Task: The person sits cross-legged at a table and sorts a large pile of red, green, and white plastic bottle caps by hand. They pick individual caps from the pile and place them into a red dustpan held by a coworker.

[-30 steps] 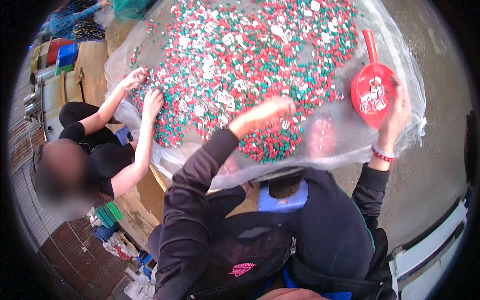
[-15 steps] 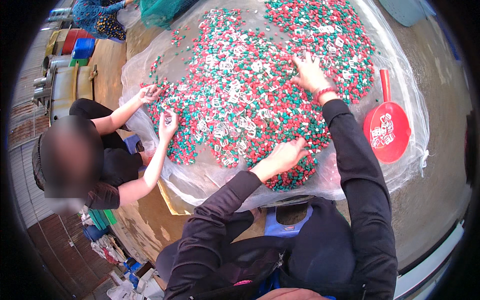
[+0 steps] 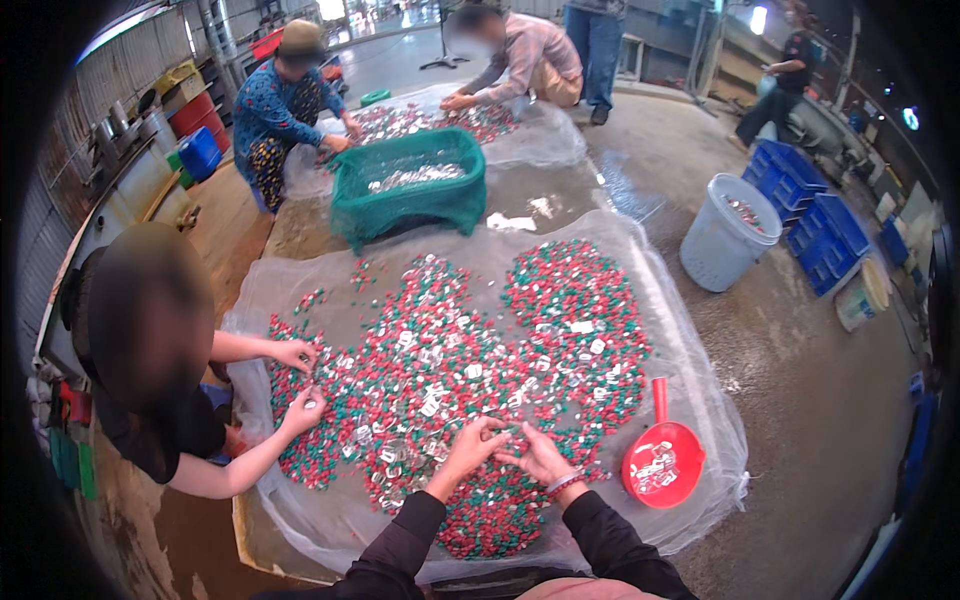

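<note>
Pieces in red, green and white (image 3: pixel 500 515) lie strewn across a translucent sheet (image 3: pixel 690 350), thickest near the person. Over that near part, the left hand (image 3: pixel 468 452) has its fingers curled, and just beside it the right hand (image 3: pixel 540 458) is turned partly palm-up, fingers loosely bent. Whether either one pinches anything, I cannot tell. The step in hand looks like picking through the pieces by fingertip. The next move seems to call for a light grip on a single piece, without dragging its neighbours. To the right, a red pan (image 3: pixel 688 462) holds white frame-like bits (image 3: pixel 655 466). At the left, a co-worker's hands (image 3: pixel 296 355) work the same spread; beyond stands a green net-draped basket (image 3: pixel 400 215).
</note>
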`<state>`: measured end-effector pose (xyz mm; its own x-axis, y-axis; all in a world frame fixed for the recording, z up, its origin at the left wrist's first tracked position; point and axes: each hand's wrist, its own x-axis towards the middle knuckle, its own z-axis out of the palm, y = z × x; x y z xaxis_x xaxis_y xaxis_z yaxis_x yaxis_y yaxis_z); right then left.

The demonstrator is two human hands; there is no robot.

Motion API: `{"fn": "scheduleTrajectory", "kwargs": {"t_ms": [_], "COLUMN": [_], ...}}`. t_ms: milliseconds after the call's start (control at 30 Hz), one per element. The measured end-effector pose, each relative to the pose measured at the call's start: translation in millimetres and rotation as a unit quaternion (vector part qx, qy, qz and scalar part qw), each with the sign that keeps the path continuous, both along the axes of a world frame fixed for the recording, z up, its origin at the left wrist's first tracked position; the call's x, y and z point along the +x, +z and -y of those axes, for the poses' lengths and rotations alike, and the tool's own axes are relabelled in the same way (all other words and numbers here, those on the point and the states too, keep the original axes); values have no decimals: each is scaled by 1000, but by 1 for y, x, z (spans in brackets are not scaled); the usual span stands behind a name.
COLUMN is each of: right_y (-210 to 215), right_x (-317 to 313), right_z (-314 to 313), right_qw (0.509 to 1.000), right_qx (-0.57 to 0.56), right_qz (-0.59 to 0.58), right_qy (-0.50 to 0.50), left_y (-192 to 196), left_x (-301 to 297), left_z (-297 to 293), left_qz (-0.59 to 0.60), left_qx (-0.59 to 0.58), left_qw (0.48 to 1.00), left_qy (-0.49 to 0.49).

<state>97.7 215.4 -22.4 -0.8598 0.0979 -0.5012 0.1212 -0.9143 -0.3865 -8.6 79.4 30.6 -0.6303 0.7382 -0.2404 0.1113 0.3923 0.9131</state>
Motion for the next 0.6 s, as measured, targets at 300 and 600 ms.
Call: {"fn": "scheduleTrajectory", "kwargs": {"t_ms": [300,600], "right_y": [15,31], "right_x": [31,-3], "right_z": [4,5], "right_qw": [998,448], "right_qx": [-15,859], "right_qz": [-55,-142], "right_qy": [6,202], "left_y": [-14,-18], "left_x": [41,31], "left_z": [-16,-6], "left_qz": [-319,-73], "left_qx": [-5,35], "left_qw": [945,989], "left_qy": [-73,124]}}
